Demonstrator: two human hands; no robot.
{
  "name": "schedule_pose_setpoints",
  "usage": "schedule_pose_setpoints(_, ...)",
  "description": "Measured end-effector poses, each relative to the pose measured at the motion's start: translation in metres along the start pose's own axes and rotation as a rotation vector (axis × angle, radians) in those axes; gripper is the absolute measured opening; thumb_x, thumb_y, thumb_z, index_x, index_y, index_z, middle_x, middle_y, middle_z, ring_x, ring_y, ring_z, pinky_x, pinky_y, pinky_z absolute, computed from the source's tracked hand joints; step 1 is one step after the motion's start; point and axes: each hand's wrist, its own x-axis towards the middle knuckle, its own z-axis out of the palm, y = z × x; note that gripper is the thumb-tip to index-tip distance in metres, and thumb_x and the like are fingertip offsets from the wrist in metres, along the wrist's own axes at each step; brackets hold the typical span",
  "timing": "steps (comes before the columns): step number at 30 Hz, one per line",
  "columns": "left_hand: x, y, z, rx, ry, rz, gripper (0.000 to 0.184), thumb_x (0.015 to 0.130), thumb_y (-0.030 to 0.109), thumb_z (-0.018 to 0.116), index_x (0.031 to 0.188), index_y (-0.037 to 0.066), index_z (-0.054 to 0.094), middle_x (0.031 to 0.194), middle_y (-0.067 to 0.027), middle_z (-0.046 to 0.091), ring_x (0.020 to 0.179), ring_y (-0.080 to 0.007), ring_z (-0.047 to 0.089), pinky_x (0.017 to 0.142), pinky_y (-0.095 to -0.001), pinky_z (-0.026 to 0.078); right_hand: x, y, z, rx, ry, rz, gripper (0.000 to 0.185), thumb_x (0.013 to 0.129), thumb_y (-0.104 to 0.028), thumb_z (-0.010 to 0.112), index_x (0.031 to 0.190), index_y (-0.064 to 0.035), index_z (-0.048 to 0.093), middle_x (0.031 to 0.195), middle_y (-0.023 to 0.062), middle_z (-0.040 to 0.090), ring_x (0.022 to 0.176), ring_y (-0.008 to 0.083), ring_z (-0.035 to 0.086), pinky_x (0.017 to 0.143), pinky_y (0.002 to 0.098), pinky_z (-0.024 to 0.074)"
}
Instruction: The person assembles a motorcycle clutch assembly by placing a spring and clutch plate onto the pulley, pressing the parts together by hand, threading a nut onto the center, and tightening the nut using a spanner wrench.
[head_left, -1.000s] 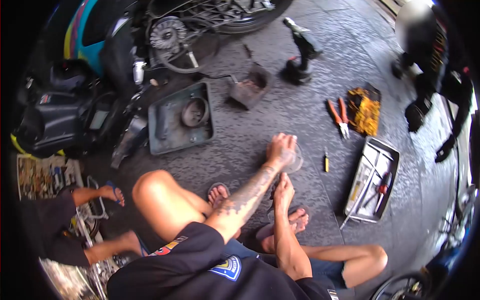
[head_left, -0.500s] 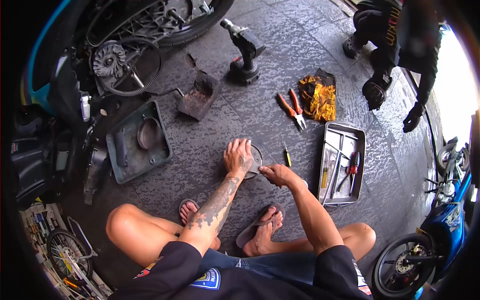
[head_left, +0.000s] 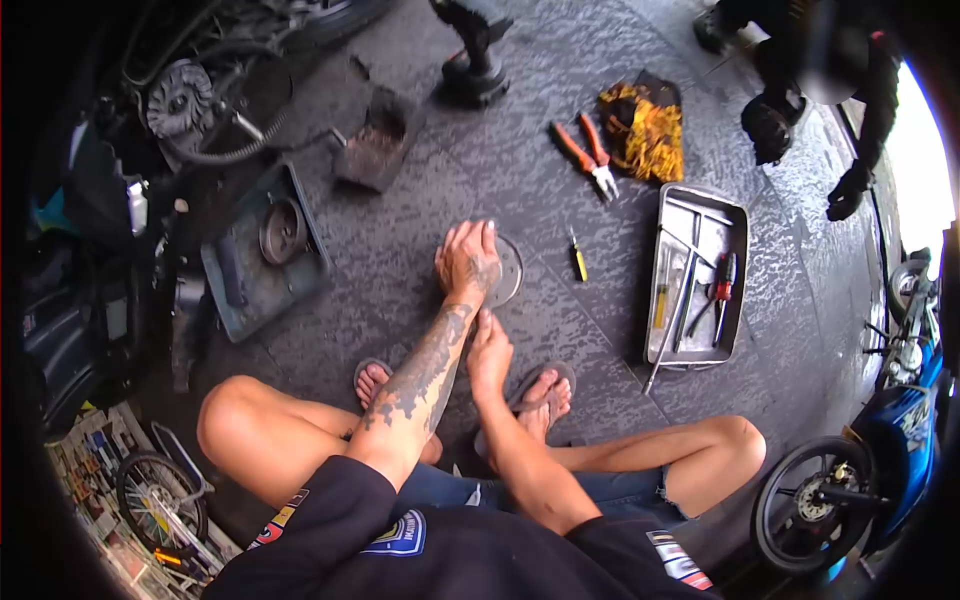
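Note:
On the floor between my feet lies a round grey metal plate (head_left: pixel 510 272) with small holes. My left hand (head_left: pixel 468 258) bears down on it, fingers curved over its far left side and hiding much of it. Just below the plate, close to my left forearm, my right hand (head_left: pixel 489 352) is closed with the thumb pointing up. The flat metal wrench it gripped a moment ago is now mostly hidden behind the hand and forearm. A small yellow-handled screwdriver (head_left: pixel 579 262) lies right of the plate.
A metal tray (head_left: pixel 742 290) of tools stands right, with orange-handled pliers (head_left: pixel 592 158) and a yellow-black cloth (head_left: pixel 645 130) beyond. Left are a dark tray (head_left: pixel 318 225), a rusty metal box (head_left: pixel 377 145) and an opened motorcycle engine (head_left: pixel 180 105). A power tool (head_left: pixel 474 70) stands ahead; a person (head_left: pixel 780 115) crouches far right.
My right hand has swung from the plate's right side down and left, toward my left forearm. My left hand stays on the plate. The view has tilted, so floor objects sit higher.

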Motion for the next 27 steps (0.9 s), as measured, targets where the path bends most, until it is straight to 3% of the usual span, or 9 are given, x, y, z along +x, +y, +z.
schedule_pose_setpoints(2,0.004,-0.006,-0.006,-0.065,-0.117,-0.016,0.032,0.097,0.034,0.047,0.096,0.011,0.069,0.102,-0.0078,0.065,0.100,-0.0317,0.059,0.085,-0.0444,0.048,0.008,-0.004,-0.013,0.067,-0.177,0.074,0.045,0.101,-0.039,0.045,0.094,0.0015,0.063,0.079,0.0313,0.056,0.069,0.0484,0.053,0.069,0.0470,0.0456)
schedule_pose_setpoints(8,0.006,-0.017,-0.010,-0.265,-0.244,-0.016,0.048,0.101,0.040,0.031,0.094,0.012,0.069,0.102,-0.0101,0.064,0.102,-0.0350,0.057,0.092,-0.0445,0.043,0.043,0.006,-0.045,-0.136,-0.277,-0.145,0.045,0.099,-0.042,0.046,0.097,-0.0013,0.064,0.076,0.0268,0.060,0.075,0.0474,0.059,0.071,0.0472,0.0466)
schedule_pose_setpoints(11,0.006,-0.016,-0.016,-0.257,-0.268,0.022,0.046,0.101,0.038,0.031,0.095,0.011,0.068,0.105,-0.0103,0.063,0.104,-0.0339,0.056,0.093,-0.0436,0.042,0.087,0.005,-0.070,-0.418,-0.458,-0.283,0.051,0.096,-0.053,0.047,0.102,-0.0088,0.071,0.073,0.0191,0.067,0.076,0.0376,0.068,0.076,0.0459,0.0520)
schedule_pose_setpoints(12,0.003,-0.015,-0.017,-0.257,-0.266,0.022,0.046,0.101,0.038,0.031,0.095,0.011,0.068,0.105,-0.0103,0.063,0.104,-0.0339,0.056,0.093,-0.0436,0.042,0.100,-0.019,-0.089,-0.454,-0.655,-0.185,0.050,0.095,-0.058,0.045,0.104,-0.0173,0.073,0.090,0.0224,0.069,0.089,0.0406,0.067,0.081,0.0478,0.0519)
schedule_pose_setpoints(17,0.000,-0.008,-0.013,-0.107,-0.214,0.021,0.041,0.101,0.036,0.035,0.104,0.010,0.067,0.106,-0.0092,0.063,0.106,-0.0316,0.056,0.092,-0.0436,0.043,0.165,-0.072,-0.098,-0.799,-0.921,-0.468,0.058,0.092,-0.065,0.045,0.106,-0.0156,0.072,0.093,0.0172,0.071,0.093,0.0383,0.066,0.084,0.0464,0.0510)
schedule_pose_setpoints(20,0.003,-0.007,-0.009,-0.077,-0.150,0.047,0.040,0.101,0.035,0.037,0.105,0.008,0.067,0.106,-0.0086,0.063,0.105,-0.0312,0.056,0.090,-0.0433,0.044,0.184,-0.091,-0.093,-0.932,-1.040,-0.438,0.062,0.092,-0.064,0.045,0.108,-0.0108,0.071,0.094,0.0175,0.071,0.093,0.0376,0.067,0.086,0.0450,0.0502)
schedule_pose_setpoints(22,-0.005,-0.006,-0.006,-0.048,-0.118,-0.006,0.039,0.100,0.036,0.039,0.105,0.008,0.067,0.106,-0.0083,0.063,0.105,-0.0307,0.057,0.089,-0.0437,0.045,0.187,-0.096,-0.097,-0.882,-1.124,-0.317,0.061,0.092,-0.064,0.045,0.109,-0.0109,0.071,0.094,0.0184,0.071,0.093,0.0378,0.067,0.085,0.0458,0.0498)
schedule_pose_setpoints(23,-0.006,-0.007,-0.003,-0.047,-0.033,0.030,0.037,0.101,0.032,0.038,0.094,0.010,0.066,0.097,-0.0088,0.062,0.098,-0.0311,0.058,0.086,-0.0427,0.045,0.188,-0.090,-0.097,-0.868,-1.099,-0.405,0.059,0.093,-0.063,0.045,0.109,-0.0124,0.071,0.094,0.0195,0.070,0.092,0.0389,0.066,0.084,0.0468,0.0497)
schedule_pose_setpoints(27,-0.003,-0.006,-0.004,-0.042,-0.030,0.026,0.034,0.100,0.030,0.040,0.091,0.010,0.066,0.095,-0.0081,0.063,0.096,-0.0308,0.059,0.084,-0.0428,0.046,0.171,-0.041,-0.097,-0.608,-0.980,-0.439,0.052,0.094,-0.060,0.045,0.106,-0.0174,0.072,0.091,0.0201,0.069,0.091,0.0411,0.065,0.082,0.0483,0.0501)
